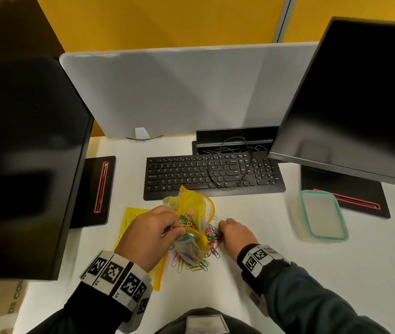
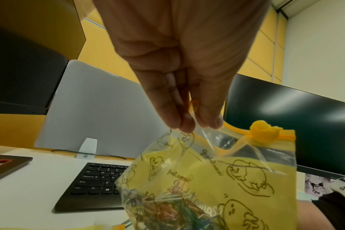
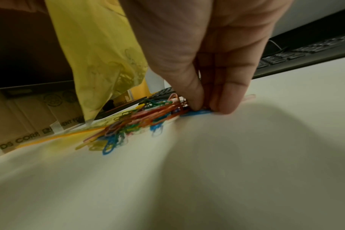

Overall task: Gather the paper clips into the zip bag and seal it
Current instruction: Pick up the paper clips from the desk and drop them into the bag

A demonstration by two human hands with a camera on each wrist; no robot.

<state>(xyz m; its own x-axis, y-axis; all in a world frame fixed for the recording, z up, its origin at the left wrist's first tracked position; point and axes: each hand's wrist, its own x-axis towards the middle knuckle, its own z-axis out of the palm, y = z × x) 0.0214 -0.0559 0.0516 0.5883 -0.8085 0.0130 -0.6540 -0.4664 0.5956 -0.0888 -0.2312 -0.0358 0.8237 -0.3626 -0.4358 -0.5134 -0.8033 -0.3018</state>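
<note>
The paper clips (image 3: pixel 140 118) lie in a loose coloured heap on the white table (image 3: pixel 226 171), directly under and beside the zip bag (image 2: pixel 217 179), and a good share of them already sits in the bag's bottom. I hold the bag up by its top edge with my left hand (image 1: pixel 152 233), fingers (image 2: pixel 175 112) pinching the plastic near the mouth so that it hangs upright above the heap and the clips inside cannot spill back out; the yellow slider (image 2: pixel 263 131) sits off to one end of the track, which I judge leaves the mouth open for more. My right hand (image 1: pixel 234 233) is down at the edge of the pile, thumb and fingertips (image 3: pixel 225 107) closed on a small bunch of clips against the table, a blue one showing under them. Keeping the bag right over the pile makes each lift short. A second flat yellow bag (image 1: pixel 131 221) lies on the table under my left wrist. Beyond are the black keyboard (image 1: pixel 213 174), a lidded plastic container (image 1: pixel 322 214) to the right, and two dark monitors (image 1: pixel 350 92). Plenty of clips remain outside, so sealing is some way off.
</note>
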